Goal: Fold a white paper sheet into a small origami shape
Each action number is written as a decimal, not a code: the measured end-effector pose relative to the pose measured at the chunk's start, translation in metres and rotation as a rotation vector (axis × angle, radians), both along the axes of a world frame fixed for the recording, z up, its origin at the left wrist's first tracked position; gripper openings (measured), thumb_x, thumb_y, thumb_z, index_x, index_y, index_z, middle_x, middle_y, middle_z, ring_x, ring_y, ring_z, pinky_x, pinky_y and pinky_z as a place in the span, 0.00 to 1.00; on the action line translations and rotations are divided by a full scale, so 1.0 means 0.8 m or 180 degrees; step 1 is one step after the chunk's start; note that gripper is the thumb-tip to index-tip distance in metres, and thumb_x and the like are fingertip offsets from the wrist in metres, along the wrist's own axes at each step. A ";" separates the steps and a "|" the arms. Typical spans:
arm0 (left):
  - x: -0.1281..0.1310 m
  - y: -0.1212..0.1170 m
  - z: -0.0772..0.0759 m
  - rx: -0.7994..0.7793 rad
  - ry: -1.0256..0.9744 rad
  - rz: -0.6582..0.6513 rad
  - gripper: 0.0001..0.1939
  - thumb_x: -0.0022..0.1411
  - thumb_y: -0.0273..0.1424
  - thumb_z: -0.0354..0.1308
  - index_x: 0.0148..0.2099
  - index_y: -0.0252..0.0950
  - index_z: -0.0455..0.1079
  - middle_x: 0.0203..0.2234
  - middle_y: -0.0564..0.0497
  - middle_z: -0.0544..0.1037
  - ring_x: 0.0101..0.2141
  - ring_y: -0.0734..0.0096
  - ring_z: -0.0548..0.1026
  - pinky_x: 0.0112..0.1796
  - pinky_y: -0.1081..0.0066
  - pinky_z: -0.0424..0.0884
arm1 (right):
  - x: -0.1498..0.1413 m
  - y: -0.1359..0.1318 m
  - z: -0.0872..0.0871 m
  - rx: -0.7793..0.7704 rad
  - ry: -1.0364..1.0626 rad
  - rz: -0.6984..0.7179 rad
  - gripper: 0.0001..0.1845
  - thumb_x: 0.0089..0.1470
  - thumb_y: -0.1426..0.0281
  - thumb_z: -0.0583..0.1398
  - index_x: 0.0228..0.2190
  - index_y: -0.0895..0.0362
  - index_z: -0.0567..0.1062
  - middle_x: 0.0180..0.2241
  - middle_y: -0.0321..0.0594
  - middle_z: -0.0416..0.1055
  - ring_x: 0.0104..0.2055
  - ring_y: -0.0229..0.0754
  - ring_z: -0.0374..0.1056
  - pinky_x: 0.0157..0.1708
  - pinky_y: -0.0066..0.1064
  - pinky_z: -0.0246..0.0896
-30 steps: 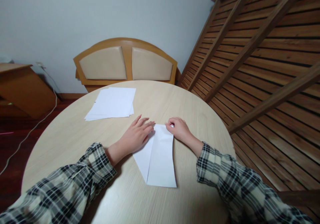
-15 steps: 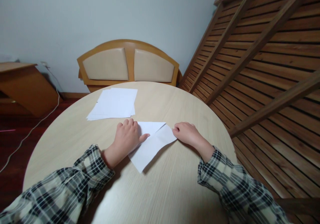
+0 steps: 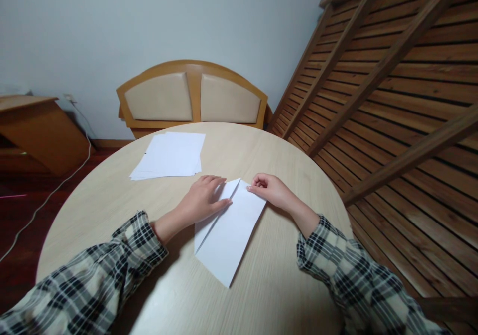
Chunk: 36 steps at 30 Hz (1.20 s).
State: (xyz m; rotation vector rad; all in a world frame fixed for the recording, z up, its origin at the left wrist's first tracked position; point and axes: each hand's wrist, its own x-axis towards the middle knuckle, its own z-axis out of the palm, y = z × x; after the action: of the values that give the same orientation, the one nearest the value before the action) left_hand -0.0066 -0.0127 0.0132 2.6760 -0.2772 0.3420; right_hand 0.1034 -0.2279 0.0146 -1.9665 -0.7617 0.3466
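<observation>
Round table (image 3: pixel 284 270): its top is pale and wood-like, and it carries all the paper.
Paper stack (image 3: pixel 168 153): white sheets, not quite aligned, lie flat on the far left part.
Behind the table: a headboard (image 3: pixel 196 93) with two cream panels, before the pale wall (image 3: pixel 168 16).
Room sides: at left a brown cabinet (image 3: pixel 41 136) and a white cable (image 3: pixel 52 193); at right a slanting slatted panel (image 3: pixel 392 101).
Covering: the left hand (image 3: pixel 205 198) hides part of the left edge of the folded paper (image 3: pixel 235 230).
Folded paper, place: on the table near its middle, closer to the person than the stack.
Folded paper, direction: the long axis goes slantwise, far end toward the right; one near corner points to the person. A fold line (image 3: pixel 209 231) runs along the left part.
Left hand: palm downward, thumb spread apart from the fingers, resting without grip.
Right hand (image 3: pixel 272 190): thumb upon the far end, fingers curled; whether they clamp it, I cannot tell.
</observation>
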 end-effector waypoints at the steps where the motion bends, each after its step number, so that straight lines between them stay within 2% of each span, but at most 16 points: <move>1: 0.001 -0.002 0.003 -0.0184 0.0029 0.0052 0.26 0.62 0.44 0.54 0.56 0.33 0.65 0.50 0.39 0.72 0.50 0.54 0.68 0.50 0.57 0.62 | -0.002 0.001 0.001 0.0188 0.0060 0.0121 0.12 0.48 0.63 0.64 0.26 0.58 0.68 0.25 0.35 0.65 0.26 0.35 0.59 0.25 0.27 0.51; 4: 0.004 -0.006 0.012 -0.0726 0.0391 0.0116 0.21 0.64 0.43 0.50 0.50 0.33 0.69 0.38 0.43 0.77 0.37 0.60 0.73 0.39 0.63 0.66 | -0.012 0.004 0.006 0.0559 0.0225 0.0349 0.16 0.47 0.59 0.65 0.26 0.58 0.68 0.25 0.33 0.64 0.26 0.34 0.58 0.26 0.27 0.51; 7: 0.003 -0.009 0.019 -0.1386 0.0788 0.0019 0.17 0.63 0.43 0.52 0.34 0.33 0.71 0.25 0.51 0.73 0.26 0.68 0.68 0.29 0.70 0.62 | -0.020 0.007 0.010 0.0967 0.0801 0.0326 0.22 0.51 0.51 0.60 0.26 0.58 0.70 0.26 0.35 0.65 0.27 0.35 0.60 0.27 0.28 0.54; 10: 0.002 -0.012 0.022 -0.2261 0.0912 0.0060 0.15 0.60 0.41 0.55 0.31 0.34 0.69 0.24 0.53 0.70 0.24 0.73 0.66 0.26 0.72 0.59 | -0.021 0.011 0.008 0.1478 0.1712 0.0250 0.29 0.55 0.45 0.52 0.29 0.58 0.72 0.26 0.38 0.69 0.27 0.37 0.63 0.29 0.29 0.58; 14: 0.000 -0.017 0.021 -0.3250 0.0990 0.0173 0.13 0.57 0.40 0.59 0.34 0.34 0.69 0.26 0.52 0.71 0.25 0.74 0.66 0.26 0.73 0.60 | -0.025 0.021 0.002 0.1728 0.2396 0.0422 0.28 0.56 0.46 0.51 0.34 0.58 0.74 0.30 0.42 0.74 0.33 0.43 0.69 0.36 0.35 0.63; 16: 0.000 -0.019 0.019 -0.3538 0.0993 0.0243 0.13 0.56 0.40 0.60 0.34 0.34 0.69 0.26 0.53 0.71 0.24 0.74 0.66 0.26 0.73 0.60 | -0.030 0.026 -0.001 0.1757 0.2295 0.0457 0.25 0.54 0.49 0.55 0.36 0.57 0.75 0.33 0.43 0.76 0.36 0.45 0.70 0.39 0.37 0.64; 19: -0.001 -0.022 0.017 -0.3731 0.0904 0.0340 0.12 0.56 0.39 0.60 0.33 0.35 0.67 0.24 0.54 0.70 0.23 0.75 0.65 0.25 0.74 0.59 | -0.039 0.030 -0.004 0.1578 0.1804 0.0522 0.20 0.50 0.54 0.61 0.36 0.57 0.76 0.33 0.42 0.76 0.37 0.45 0.69 0.40 0.37 0.64; 23: 0.000 -0.028 0.012 -0.3483 0.0455 0.0422 0.11 0.58 0.39 0.58 0.33 0.35 0.67 0.25 0.54 0.70 0.25 0.74 0.66 0.27 0.73 0.61 | -0.049 0.030 -0.005 0.1074 0.1378 0.0661 0.18 0.50 0.54 0.62 0.32 0.57 0.75 0.29 0.39 0.73 0.33 0.41 0.66 0.34 0.33 0.62; 26: 0.001 -0.033 0.004 -0.3440 0.0237 0.0460 0.08 0.55 0.34 0.59 0.32 0.35 0.67 0.26 0.53 0.71 0.27 0.73 0.67 0.28 0.73 0.63 | -0.053 0.032 -0.004 0.0784 0.1128 0.0701 0.22 0.53 0.50 0.58 0.27 0.58 0.72 0.25 0.36 0.67 0.28 0.37 0.61 0.29 0.29 0.57; 31: 0.002 -0.041 -0.008 -0.4205 0.0670 0.0429 0.10 0.48 0.32 0.61 0.23 0.35 0.62 0.18 0.56 0.68 0.21 0.76 0.65 0.24 0.74 0.63 | -0.057 0.037 0.004 0.0602 0.0527 0.0631 0.25 0.55 0.50 0.56 0.20 0.57 0.64 0.21 0.32 0.56 0.25 0.34 0.54 0.26 0.28 0.51; 34: 0.003 -0.041 -0.009 -0.4756 0.0944 0.0427 0.12 0.48 0.32 0.62 0.22 0.35 0.62 0.17 0.56 0.69 0.19 0.77 0.65 0.23 0.74 0.63 | -0.058 0.036 0.008 0.0616 0.0168 0.0526 0.22 0.55 0.54 0.58 0.20 0.57 0.64 0.21 0.32 0.57 0.25 0.34 0.53 0.27 0.28 0.50; 36: 0.003 -0.039 -0.004 -0.5040 0.1186 0.0387 0.13 0.50 0.35 0.63 0.24 0.34 0.65 0.18 0.55 0.71 0.20 0.75 0.67 0.24 0.73 0.66 | -0.057 0.034 0.009 0.0585 0.0056 0.0507 0.21 0.55 0.55 0.58 0.20 0.57 0.65 0.22 0.32 0.58 0.26 0.35 0.53 0.26 0.28 0.50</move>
State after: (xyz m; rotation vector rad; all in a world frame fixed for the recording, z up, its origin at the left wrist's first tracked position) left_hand -0.0039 -0.0440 0.0100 1.1342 0.2251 0.0131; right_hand 0.0575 -0.2006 0.0219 -1.7337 -0.9092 0.3748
